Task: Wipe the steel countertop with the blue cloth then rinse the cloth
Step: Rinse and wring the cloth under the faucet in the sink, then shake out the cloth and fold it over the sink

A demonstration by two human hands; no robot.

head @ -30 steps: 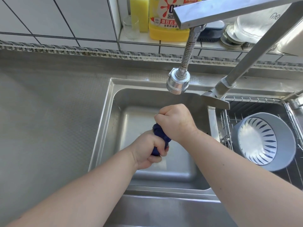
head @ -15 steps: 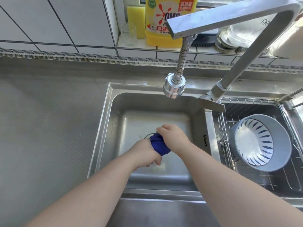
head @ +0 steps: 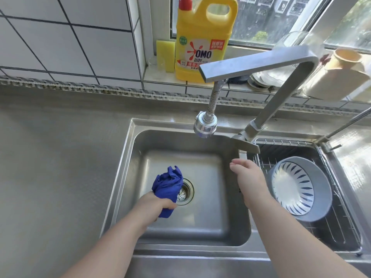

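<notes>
Left hand [head: 155,204]: clenched round the bunched blue cloth [head: 168,188], low over the sink basin [head: 226,223].
Blue cloth: crumpled, sticking up past the left knuckles, overlapping the drain strainer [head: 185,192] just right of that hand.
Right hand [head: 248,177]: empty, fingers straight and relaxed, raised over the basin's right wall, well apart from the left hand.
Faucet [head: 259,63]: angular steel arm above and beyond the right hand, spray head [head: 204,127] hanging ahead of both hands.
Surface [head: 56,167]: dull textured steel, spreading left of the left hand.
Bowl [head: 299,188]: grey, white-and-blue inside, in the wire rack [head: 341,233] just right of the right hand.
Room: white tiled wall [head: 66,37] beyond the surface; window sill [head: 160,78] far ahead with yellow detergent jug [head: 202,43], yellow sponge [head: 165,55] to its left, cream jar [head: 337,77] far right.
</notes>
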